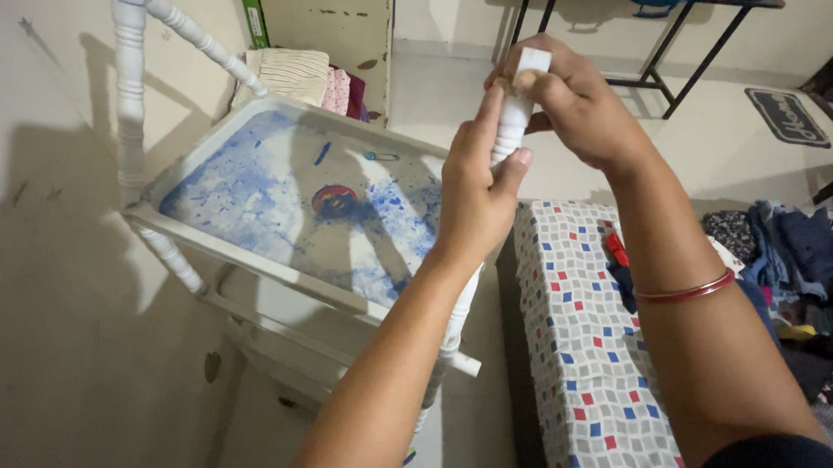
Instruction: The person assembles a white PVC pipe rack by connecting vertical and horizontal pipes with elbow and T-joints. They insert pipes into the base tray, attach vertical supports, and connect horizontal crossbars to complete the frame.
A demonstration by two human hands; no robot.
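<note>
A white plastic rack with turned posts stands in front of me, its top tray (242, 164) stained with blue. My left hand (477, 191) is wrapped around the rack's near right post (512, 122), just below the top. My right hand (569, 102) grips the upper end of the same post, fingers closed over its white tip. The post runs down behind my left forearm to a lower shelf rail. A red bangle (685, 291) sits on my right wrist.
A bed with a checked cover (580, 379) lies to the right, with piled clothes (815, 269) on it. Folded cloths (295, 73) lie behind the rack by a cupboard. A black metal frame (674, 46) and a dark mat (788, 116) are on the far floor.
</note>
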